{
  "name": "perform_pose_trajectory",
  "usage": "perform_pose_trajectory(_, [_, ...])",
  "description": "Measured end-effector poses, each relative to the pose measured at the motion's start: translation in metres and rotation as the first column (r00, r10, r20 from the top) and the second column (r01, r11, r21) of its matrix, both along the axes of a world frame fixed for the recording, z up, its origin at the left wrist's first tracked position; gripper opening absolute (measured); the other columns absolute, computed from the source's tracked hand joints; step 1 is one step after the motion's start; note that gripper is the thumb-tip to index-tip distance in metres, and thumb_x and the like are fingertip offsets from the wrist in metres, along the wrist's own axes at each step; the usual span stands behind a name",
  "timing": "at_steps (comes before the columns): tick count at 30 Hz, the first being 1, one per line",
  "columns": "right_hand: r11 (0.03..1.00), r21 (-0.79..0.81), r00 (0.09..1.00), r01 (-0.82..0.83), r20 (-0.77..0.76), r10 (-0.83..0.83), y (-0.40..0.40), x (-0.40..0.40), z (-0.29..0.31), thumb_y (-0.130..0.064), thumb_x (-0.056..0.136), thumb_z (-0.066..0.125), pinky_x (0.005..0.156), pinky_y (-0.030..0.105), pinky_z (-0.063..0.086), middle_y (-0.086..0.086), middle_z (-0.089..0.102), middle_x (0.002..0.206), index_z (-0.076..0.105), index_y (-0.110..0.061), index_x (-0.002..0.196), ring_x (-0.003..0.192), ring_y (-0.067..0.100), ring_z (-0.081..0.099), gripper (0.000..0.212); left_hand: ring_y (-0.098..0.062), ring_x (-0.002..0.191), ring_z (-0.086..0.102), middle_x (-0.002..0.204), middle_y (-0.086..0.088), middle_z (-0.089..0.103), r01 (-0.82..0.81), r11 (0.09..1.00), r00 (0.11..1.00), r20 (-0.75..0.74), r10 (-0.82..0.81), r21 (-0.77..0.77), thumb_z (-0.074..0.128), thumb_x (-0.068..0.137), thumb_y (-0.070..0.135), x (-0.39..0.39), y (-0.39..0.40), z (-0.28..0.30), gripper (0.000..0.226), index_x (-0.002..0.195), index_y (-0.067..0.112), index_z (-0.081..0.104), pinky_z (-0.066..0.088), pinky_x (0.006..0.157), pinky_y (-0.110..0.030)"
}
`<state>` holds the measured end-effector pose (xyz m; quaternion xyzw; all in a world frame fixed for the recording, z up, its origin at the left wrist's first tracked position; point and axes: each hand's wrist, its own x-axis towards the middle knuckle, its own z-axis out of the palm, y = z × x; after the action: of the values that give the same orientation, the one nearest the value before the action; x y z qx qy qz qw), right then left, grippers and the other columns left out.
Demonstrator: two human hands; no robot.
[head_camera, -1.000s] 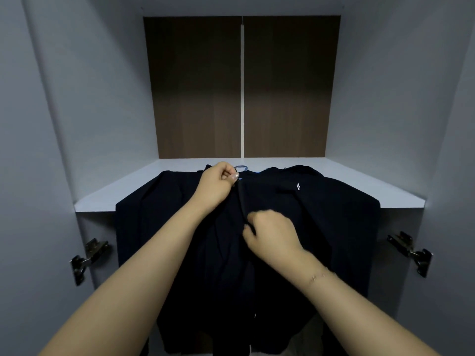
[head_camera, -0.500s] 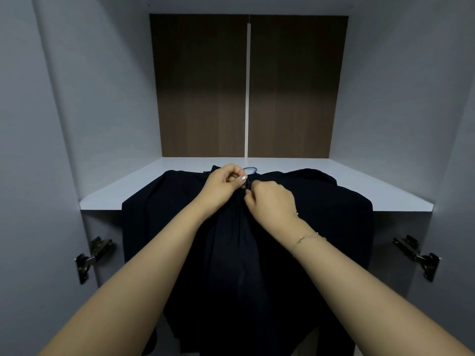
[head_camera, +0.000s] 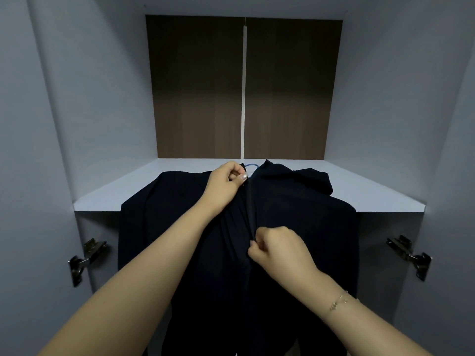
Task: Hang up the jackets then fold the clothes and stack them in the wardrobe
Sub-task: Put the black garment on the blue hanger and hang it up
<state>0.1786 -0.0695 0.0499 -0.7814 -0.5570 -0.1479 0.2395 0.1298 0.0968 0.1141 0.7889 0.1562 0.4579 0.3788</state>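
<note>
I am pinching the jacket (head_camera: 295, 227) collar with my left hand (head_camera: 226, 183) while my right hand (head_camera: 279, 249) is gripping the front seam (zip?). Risk: pulling hard is likely dragging it off the shelf (head_camera: 108, 201), hanger (head_camera: 251, 166) slipping out.

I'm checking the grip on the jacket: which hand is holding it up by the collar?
The left hand, pinching the dark jacket at the collar; the right hand grips lower down the front.

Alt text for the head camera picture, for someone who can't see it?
Two bare hands work on a dark jacket draped over a white wardrobe shelf: the left hand pinches its collar, the right hand grips its front seam lower down.
</note>
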Motion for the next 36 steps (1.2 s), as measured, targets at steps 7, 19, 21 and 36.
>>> perform_pose_trajectory(7, [0.993,0.012,0.99,0.118,0.078,-0.119,0.016,0.012,0.055,-0.05,0.078,0.063,0.051,0.028,0.031,-0.003,0.044,0.062,0.047,-0.016,0.061,0.064,0.026,0.052,0.041,-0.002,0.068,0.051,0.075,0.006,0.058,0.069,0.997,0.997,0.04,-0.068,-0.017,0.057,0.095,0.006,-0.004,-0.003,-0.001,0.014,0.084,0.015,0.059,0.041,0.068,-0.009])
perform_pose_trajectory(19, [0.986,0.168,0.998,0.007,0.059,-0.018,0.029,0.029,0.038,-0.025,0.096,0.051,0.054,0.032,0.029,0.0,0.041,0.058,0.036,-0.017,0.064,0.061,0.03,0.048,0.036,-0.001,0.067,0.049,0.076,0.005,0.059,0.148,0.989,0.985,-0.082,-0.149,-0.016,0.063,0.092,0.007,-0.003,-0.011,0.001,0.007,0.087,0.011,0.063,0.041,0.07,-0.009])
perform_pose_trajectory(21, [0.985,0.172,0.999,0.005,0.034,-0.011,0.025,0.03,0.036,-0.025,0.096,0.051,0.053,0.032,0.031,-0.002,0.039,0.055,0.033,-0.018,0.061,0.057,0.026,0.042,0.039,-0.003,0.067,0.049,0.075,0.003,0.058,0.164,0.986,0.981,-0.098,-0.165,-0.02,0.063,0.092,0.007,-0.002,-0.014,0.002,0.008,0.086,0.012,0.063,0.042,0.069,-0.009])
perform_pose_trajectory(36, [0.971,0.237,0.999,0.002,0.039,-0.011,0.011,0.038,0.018,-0.041,0.09,0.061,0.066,0.03,0.042,-0.007,0.053,0.086,0.057,-0.019,0.081,0.083,0.014,0.05,0.024,-0.01,0.082,0.052,0.093,0.001,0.058,0.039,0.96,0.999,-0.024,-0.033,0.279,0.055,0.095,0.007,0.009,-0.014,0.009,0.013,0.085,0.016,0.055,0.038,0.073,-0.009])
